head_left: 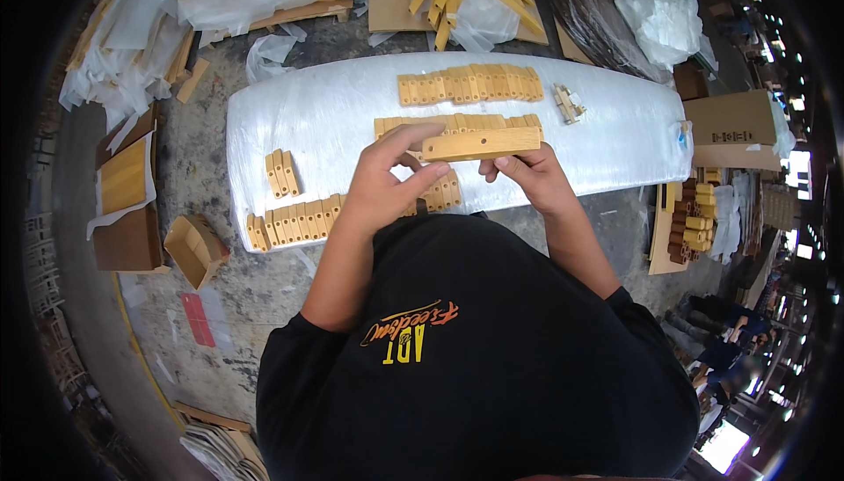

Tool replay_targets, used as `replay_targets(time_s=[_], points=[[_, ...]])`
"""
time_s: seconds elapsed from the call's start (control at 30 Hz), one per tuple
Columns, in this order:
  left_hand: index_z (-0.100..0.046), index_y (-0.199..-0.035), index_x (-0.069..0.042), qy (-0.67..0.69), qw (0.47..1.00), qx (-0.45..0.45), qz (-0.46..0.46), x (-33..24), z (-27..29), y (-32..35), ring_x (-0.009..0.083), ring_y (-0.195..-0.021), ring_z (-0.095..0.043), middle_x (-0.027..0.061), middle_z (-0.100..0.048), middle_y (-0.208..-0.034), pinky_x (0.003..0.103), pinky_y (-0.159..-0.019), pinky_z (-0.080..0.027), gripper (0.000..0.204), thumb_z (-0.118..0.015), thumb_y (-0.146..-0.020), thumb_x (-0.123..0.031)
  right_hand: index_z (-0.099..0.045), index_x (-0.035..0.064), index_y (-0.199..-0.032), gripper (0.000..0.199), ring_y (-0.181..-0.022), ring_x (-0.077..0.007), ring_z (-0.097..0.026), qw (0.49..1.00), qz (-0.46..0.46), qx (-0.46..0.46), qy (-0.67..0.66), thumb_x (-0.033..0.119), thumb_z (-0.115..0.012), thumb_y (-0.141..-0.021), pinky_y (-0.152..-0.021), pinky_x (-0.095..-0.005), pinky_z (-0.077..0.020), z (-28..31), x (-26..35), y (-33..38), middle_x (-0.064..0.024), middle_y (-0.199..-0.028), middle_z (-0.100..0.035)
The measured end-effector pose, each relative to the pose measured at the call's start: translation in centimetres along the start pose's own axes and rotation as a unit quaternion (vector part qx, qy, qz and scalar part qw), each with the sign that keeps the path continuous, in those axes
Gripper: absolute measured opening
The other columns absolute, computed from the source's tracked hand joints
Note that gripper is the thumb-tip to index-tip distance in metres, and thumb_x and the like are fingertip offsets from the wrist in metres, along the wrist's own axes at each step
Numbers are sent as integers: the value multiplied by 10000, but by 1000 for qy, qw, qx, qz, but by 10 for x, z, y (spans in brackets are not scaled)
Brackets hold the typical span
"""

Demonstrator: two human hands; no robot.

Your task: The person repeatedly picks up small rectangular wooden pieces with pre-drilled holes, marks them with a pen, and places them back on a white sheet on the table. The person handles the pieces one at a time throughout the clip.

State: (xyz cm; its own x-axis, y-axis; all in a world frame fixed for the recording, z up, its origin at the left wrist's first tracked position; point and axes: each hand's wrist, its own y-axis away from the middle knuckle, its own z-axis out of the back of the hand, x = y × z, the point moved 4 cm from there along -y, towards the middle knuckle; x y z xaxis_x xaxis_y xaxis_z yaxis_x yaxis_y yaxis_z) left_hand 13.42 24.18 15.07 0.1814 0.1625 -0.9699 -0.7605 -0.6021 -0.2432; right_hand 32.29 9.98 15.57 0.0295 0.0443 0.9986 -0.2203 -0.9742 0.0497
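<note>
Brown cardboard makes an open box (195,251) on the floor, near the left edge of the film-wrapped surface (253,125). On it, three wooden pieces (282,173) sit together, with free space around them, and a row of similar pieces (301,222) follows the near edge. The left hand (380,184) pinches the left end of a wooden block (482,144), raised over the surface; the right hand (534,173) pinches its right end. To the right, small pale parts (570,104) lie, then wide open room reaches the right edge, just beside a carton (725,120).
</note>
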Motion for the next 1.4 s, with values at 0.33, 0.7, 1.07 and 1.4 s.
replay_targets(time_s=[0.33,0.7,1.07,1.4], points=[[-697,-1163,-4,17,998,-61,-13,9,10,15,170,-868,-677,118,-730,-1041,280,-715,-545,327,-796,-863,-86,-700,-18,-1100,180,-768,-124,-640,1000,-12,15,11,124,-629,-1016,-721,-281,-527,-16,4,-6,-75,-910,-714],[-574,-1296,17,482,821,-175,250,61,4,11,287,-1156,-597,212,-632,-1254,442,-998,-485,490,-610,-1025,-389,-675,-6,-1023,184,-538,-56,-536,985,-141,-23,96,172,-629,-1021,-494,-211,-419,-49,-5,-17,-13,-733,-629],[-609,-1284,37,336,923,-107,156,39,-25,7,223,-1036,-659,140,-700,-1124,380,-951,-521,417,-655,-1014,-278,-683,14,-1040,179,-497,-49,-470,985,-147,-19,83,167,-592,-1037,-465,-208,-366,-54,0,-17,-11,-720,-610],[-605,-1283,9,93,994,-40,-33,4,-24,10,254,-1105,-670,135,-689,-1200,380,-1016,-492,437,-757,-902,-141,-696,19,-1114,189,-645,-57,-525,999,-35,18,8,165,-631,-1012,-567,-232,-425,-39,-7,-4,6,-795,-633]])
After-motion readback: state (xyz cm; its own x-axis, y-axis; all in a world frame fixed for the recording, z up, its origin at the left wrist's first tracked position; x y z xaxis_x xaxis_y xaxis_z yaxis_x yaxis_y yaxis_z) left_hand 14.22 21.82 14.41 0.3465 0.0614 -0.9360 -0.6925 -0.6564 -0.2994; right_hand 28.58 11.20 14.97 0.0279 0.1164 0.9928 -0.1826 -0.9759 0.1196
